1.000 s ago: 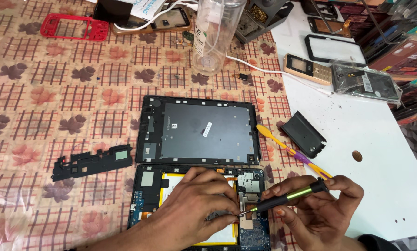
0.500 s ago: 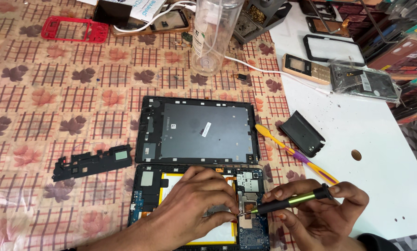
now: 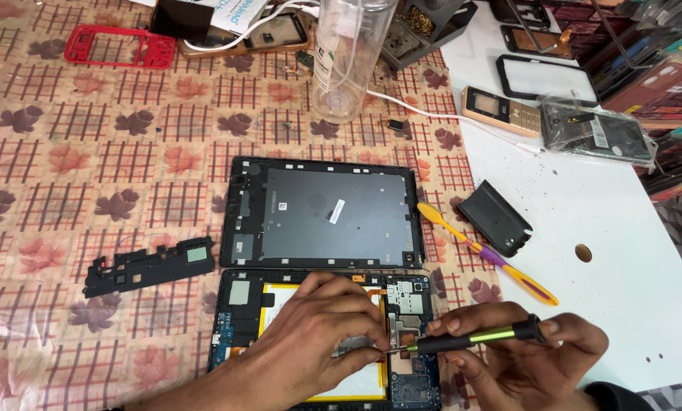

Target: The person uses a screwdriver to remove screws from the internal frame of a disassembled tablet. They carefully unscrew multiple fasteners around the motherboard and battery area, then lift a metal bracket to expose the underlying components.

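Your left hand (image 3: pixel 322 342) lies flat on the opened tablet (image 3: pixel 325 335) (battery side up) near the table edge, while your right hand (image 3: pixel 523 358) grips a green-banded screwdriver (image 3: pixel 470 339), tip at the circuit board (image 3: pixel 409 335).

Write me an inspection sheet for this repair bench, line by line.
Surface: leaf-patterned tablecloth, white board at right.
Job's things: opened tablet with its board exposed; green-and-black screwdriver with its tip on the board; removed back cover lies above.
Clutter: black bracket, red phone frame, clear bottle, yellow-purple pry tool, gold keypad phone.
Hands: left hand presses on the tablet; right hand holds the screwdriver.
Cables: white cable.
Surroundings: cluttered shelf, far right.
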